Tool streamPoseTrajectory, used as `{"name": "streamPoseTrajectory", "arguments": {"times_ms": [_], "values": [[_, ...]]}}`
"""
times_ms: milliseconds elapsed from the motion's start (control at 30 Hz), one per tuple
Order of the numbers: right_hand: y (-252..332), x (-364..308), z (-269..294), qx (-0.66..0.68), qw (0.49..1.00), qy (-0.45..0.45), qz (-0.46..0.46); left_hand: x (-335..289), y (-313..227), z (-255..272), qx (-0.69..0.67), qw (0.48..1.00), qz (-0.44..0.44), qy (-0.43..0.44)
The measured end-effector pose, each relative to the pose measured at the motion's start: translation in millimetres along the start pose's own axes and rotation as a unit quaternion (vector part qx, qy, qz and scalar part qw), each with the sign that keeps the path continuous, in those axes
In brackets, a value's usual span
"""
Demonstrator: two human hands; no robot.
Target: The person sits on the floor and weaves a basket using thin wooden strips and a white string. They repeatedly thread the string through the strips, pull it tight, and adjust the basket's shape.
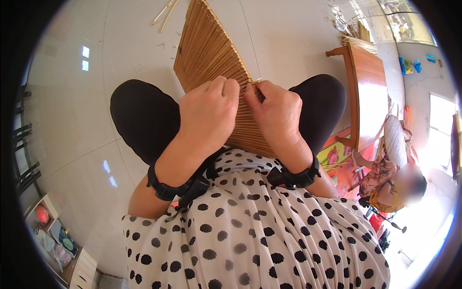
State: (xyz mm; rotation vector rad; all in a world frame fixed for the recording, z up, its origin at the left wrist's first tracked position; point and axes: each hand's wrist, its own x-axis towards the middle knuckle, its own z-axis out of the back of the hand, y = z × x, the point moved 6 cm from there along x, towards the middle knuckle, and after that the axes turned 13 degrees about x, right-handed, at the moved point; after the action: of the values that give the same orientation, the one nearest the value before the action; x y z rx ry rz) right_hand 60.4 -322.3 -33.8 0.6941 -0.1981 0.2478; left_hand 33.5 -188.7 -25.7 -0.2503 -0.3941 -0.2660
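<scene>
A brown mat of thin reed-like stalks (207, 45), bound side by side, stretches from my lap out between my knees. My left hand (210, 110) is closed over the mat, its fingers curled under and hidden from view. Beside it, my right hand (275, 108) pinches at the mat's right edge, thumb against the curled fingers. A short, pale stalk end shows by the right fingertips. The two hands are close together but apart, and exactly what lies between the fingertips is too small to make out.
My knees in black trousers flank the mat. Loose stalks (167, 17) lie on the tiled floor ahead. At right stand a wooden table (368, 89) and a stack of stalks (358, 43); another person (385, 185) sits there. A low cabinet (79, 269) is at lower left.
</scene>
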Motion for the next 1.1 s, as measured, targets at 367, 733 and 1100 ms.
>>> {"name": "streamPoseTrajectory", "arguments": {"times_ms": [367, 733, 1100], "values": [[-9, 3, -1, -0.042, 0.999, -0.002, -0.031, -31, 26, 24, 0.035, 0.998, 0.044, 0.012], [-17, 2, 3, 0.013, 0.994, 0.016, -0.106, -36, 76, 21, -0.641, 0.725, 0.247, -0.049], [-12, 1, 5, 0.046, 0.995, -0.003, -0.092, -16, 36, -2, -0.145, 0.987, 0.065, -0.009]]}}
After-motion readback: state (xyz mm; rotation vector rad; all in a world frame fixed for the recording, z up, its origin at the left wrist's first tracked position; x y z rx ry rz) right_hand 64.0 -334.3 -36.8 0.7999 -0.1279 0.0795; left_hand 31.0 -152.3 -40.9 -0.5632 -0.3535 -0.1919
